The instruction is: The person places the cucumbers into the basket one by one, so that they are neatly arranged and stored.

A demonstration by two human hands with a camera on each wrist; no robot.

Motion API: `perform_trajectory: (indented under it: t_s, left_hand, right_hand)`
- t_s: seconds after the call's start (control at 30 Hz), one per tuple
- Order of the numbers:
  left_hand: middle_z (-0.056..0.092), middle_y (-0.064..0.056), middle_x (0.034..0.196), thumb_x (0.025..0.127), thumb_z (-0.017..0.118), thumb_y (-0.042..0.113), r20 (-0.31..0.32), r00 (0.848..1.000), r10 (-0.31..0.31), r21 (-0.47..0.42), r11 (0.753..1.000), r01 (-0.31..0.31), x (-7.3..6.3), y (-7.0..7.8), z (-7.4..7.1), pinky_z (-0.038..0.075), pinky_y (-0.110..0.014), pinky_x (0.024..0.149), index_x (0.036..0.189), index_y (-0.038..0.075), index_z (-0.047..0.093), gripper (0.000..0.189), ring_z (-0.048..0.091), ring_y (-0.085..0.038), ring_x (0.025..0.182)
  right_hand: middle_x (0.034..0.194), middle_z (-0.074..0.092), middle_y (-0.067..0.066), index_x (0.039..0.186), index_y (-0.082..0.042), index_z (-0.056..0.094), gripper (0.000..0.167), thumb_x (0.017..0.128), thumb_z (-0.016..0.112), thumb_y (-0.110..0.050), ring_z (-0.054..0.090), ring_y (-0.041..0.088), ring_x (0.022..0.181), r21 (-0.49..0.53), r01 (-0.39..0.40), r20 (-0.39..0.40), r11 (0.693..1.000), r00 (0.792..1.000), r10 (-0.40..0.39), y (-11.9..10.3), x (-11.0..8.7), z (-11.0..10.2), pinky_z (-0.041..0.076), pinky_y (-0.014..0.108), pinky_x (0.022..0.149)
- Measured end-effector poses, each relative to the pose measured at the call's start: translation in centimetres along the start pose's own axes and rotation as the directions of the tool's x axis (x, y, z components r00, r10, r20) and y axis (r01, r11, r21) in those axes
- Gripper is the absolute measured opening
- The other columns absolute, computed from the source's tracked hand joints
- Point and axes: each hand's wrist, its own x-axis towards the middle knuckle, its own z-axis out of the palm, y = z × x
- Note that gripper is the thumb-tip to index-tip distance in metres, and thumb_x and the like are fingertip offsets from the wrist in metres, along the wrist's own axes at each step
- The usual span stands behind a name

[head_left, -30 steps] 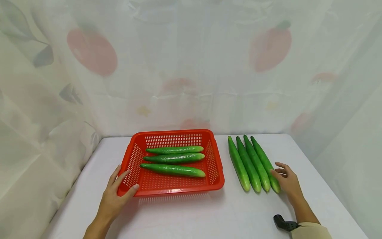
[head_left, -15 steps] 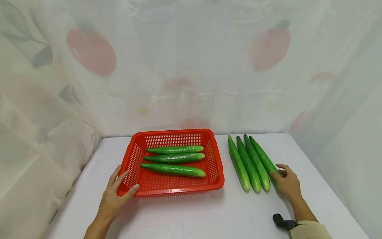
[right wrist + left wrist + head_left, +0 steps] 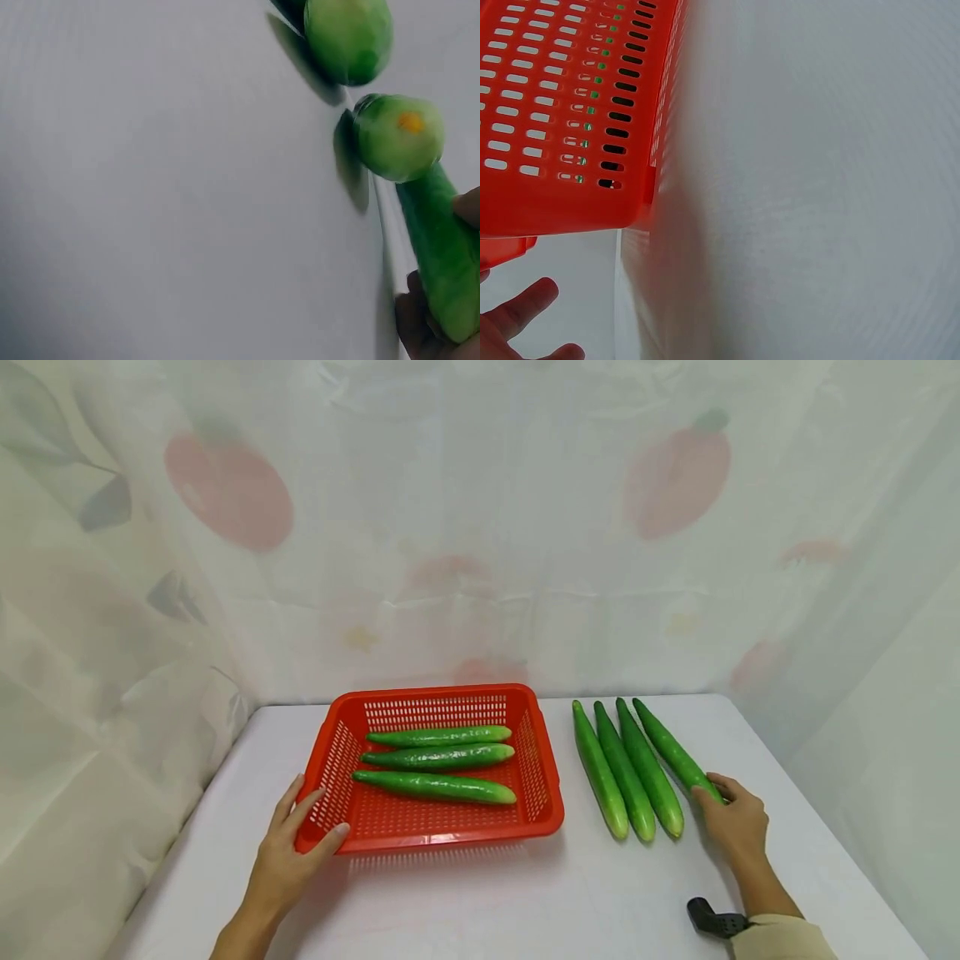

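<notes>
My right hand (image 3: 738, 827) grips the pale near end of a cucumber (image 3: 671, 747), thumb on one side and fingers on the other. That end is raised in the right wrist view, where the held cucumber (image 3: 442, 255) shows between thumb and fingers. Three more cucumbers (image 3: 633, 785) lie side by side just left of it. At the front left corner of a red plastic basket (image 3: 431, 841), my left hand (image 3: 281, 864) rests with fingers spread at the rim. Inside the basket lie three cucumbers (image 3: 438, 787), roughly parallel and crosswise.
A white-covered table (image 3: 480, 902) carries everything. Patterned pale curtain (image 3: 465, 527) hangs along the back and the left side. A black device (image 3: 716, 920) is worn at the right wrist, by a beige sleeve (image 3: 780, 939).
My right hand has taken hold of the rightmost cucumber and drawn its near end rightward and up, away from the other three. The left hand and the basket have stayed put.
</notes>
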Motion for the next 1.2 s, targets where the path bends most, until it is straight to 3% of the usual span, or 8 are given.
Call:
perform_trajectory:
  t_s: [0.2, 0.33, 0.5, 0.6, 0.77, 0.9, 1.07, 1.2]
  left_hand:
    - [0.017, 0.01, 0.157, 0.084, 0.076, 0.035, 0.0, 1.0, -0.002, 0.0, 1.0, 0.002, 0.0, 0.0, 0.0, 0.031, -0.065, 0.095, 0.14, 0.01, 0.05, 0.066, 0.027, -0.036, 0.137]
    - [0.017, 0.011, 0.157, 0.084, 0.076, 0.034, 0.001, 1.0, -0.007, -0.002, 1.0, 0.007, 0.1, 0.0, -0.1, 0.031, -0.066, 0.095, 0.14, 0.01, 0.05, 0.066, 0.026, -0.036, 0.137]
    - [0.016, 0.011, 0.157, 0.084, 0.076, 0.034, 0.008, 1.0, -0.012, 0.002, 1.0, 0.012, 0.0, 0.0, -0.1, 0.031, -0.066, 0.095, 0.141, 0.011, 0.049, 0.067, 0.026, -0.036, 0.137]
    - [0.016, 0.012, 0.157, 0.084, 0.076, 0.035, 0.011, 1.0, -0.012, -0.001, 1.0, 0.012, 0.1, 0.0, -0.1, 0.031, -0.066, 0.095, 0.141, 0.011, 0.049, 0.067, 0.025, -0.035, 0.137]
    - [0.015, 0.012, 0.157, 0.085, 0.075, 0.035, 0.017, 1.0, -0.016, -0.008, 1.0, 0.016, 0.1, 0.0, -0.1, 0.031, -0.065, 0.095, 0.142, 0.012, 0.048, 0.068, 0.025, -0.035, 0.137]
    - [0.015, 0.012, 0.157, 0.085, 0.075, 0.035, 0.019, 1.0, -0.013, -0.012, 1.0, 0.013, 0.0, 0.1, -0.1, 0.031, -0.065, 0.094, 0.142, 0.011, 0.048, 0.067, 0.025, -0.036, 0.137]
    - [0.016, 0.013, 0.157, 0.085, 0.075, 0.035, 0.015, 1.0, -0.004, -0.018, 1.0, 0.004, -0.1, 0.1, -0.1, 0.031, -0.066, 0.094, 0.141, 0.011, 0.049, 0.067, 0.025, -0.036, 0.137]
    - [0.016, 0.013, 0.156, 0.085, 0.076, 0.034, 0.012, 1.0, 0.001, -0.02, 1.0, -0.001, -0.1, 0.1, -0.1, 0.03, -0.066, 0.094, 0.141, 0.011, 0.049, 0.067, 0.025, -0.036, 0.138]
  right_hand:
    - [0.124, 0.057, 0.024, 0.133, 0.001, 0.055, 0.047, 0.095, 0.061, -0.026, 0.059, 0.012, 0.083, 0.156, -0.067, -0.021, 0.985, 0.997, 0.071, -0.8, 0.1, -1.3, 0.052, 0.023, 0.067]
    - [0.127, 0.053, 0.022, 0.135, 0.003, 0.052, 0.049, 0.095, 0.063, -0.021, 0.053, -0.003, 0.08, 0.274, -0.052, -0.004, 0.96, 0.998, 0.055, -1.4, 0.2, -2.0, 0.053, 0.02, 0.068]
    - [0.124, 0.053, 0.019, 0.135, 0.005, 0.051, 0.05, 0.094, 0.065, -0.02, 0.056, -0.001, 0.081, 0.3, -0.007, 0.011, 0.954, 1.0, 0.003, -2.5, -0.1, -2.9, 0.054, 0.023, 0.07]
    - [0.116, 0.057, 0.009, 0.133, 0.007, 0.052, 0.05, 0.092, 0.067, -0.018, 0.058, 0.001, 0.083, 0.334, 0.052, 0.015, 0.941, 0.998, -0.06, -3.3, -0.3, -3.4, 0.053, 0.022, 0.07]
    - [0.104, 0.061, -0.007, 0.128, 0.009, 0.055, 0.046, 0.089, 0.071, -0.009, 0.064, 0.005, 0.082, 0.482, 0.154, 0.046, 0.863, 0.979, -0.2, -4.8, -0.5, -4.1, 0.053, 0.021, 0.07]
    - [0.102, 0.064, -0.011, 0.127, 0.008, 0.058, 0.043, 0.088, 0.071, -0.006, 0.068, 0.009, 0.076, 0.505, 0.226, 0.062, 0.833, 0.953, -0.296, -5.8, -0.7, -4.5, 0.052, 0.018, 0.07]
    - [0.101, 0.066, -0.01, 0.125, 0.005, 0.061, 0.039, 0.088, 0.07, -0.004, 0.069, 0.012, 0.074, 0.51, 0.251, 0.075, 0.823, 0.94, -0.333, -6.8, -1.0, -5.1, 0.051, 0.017, 0.071]
    - [0.103, 0.065, -0.011, 0.126, 0.003, 0.061, 0.038, 0.089, 0.07, -0.007, 0.069, 0.012, 0.076, 0.458, 0.286, 0.082, 0.842, 0.929, -0.36, -7.5, -1.3, -5.3, 0.05, 0.016, 0.072]
